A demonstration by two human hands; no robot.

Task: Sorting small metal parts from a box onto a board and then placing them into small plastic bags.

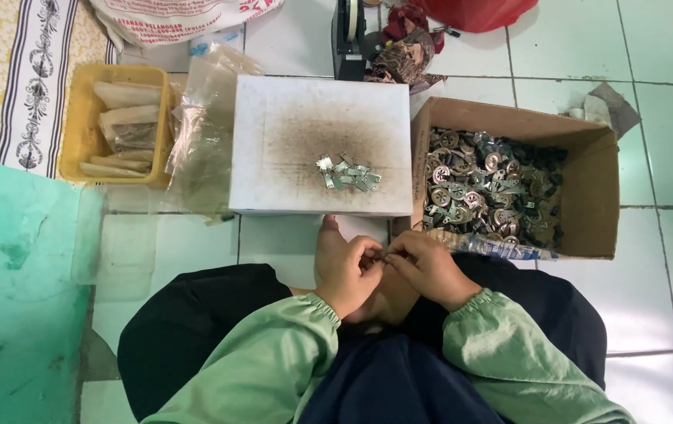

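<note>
Your fingertips meet over your lap, both hands pinching one tiny metal piece [384,254], too small to identify. Left hand [346,269] curls round it from one side, right hand [429,268] grips from the other, likely so one steadies while the other works it. Just ahead, a small heap of flat silvery metal clips [347,173] lies on the white, dust-stained box top [274,141], kept within easy reach. Right of that, an open brown cardboard carton [596,196] holds a mass of round metal parts [486,188]. Further left, a yellow plastic tray [77,118] holds filled clear bags [126,118].
</note>
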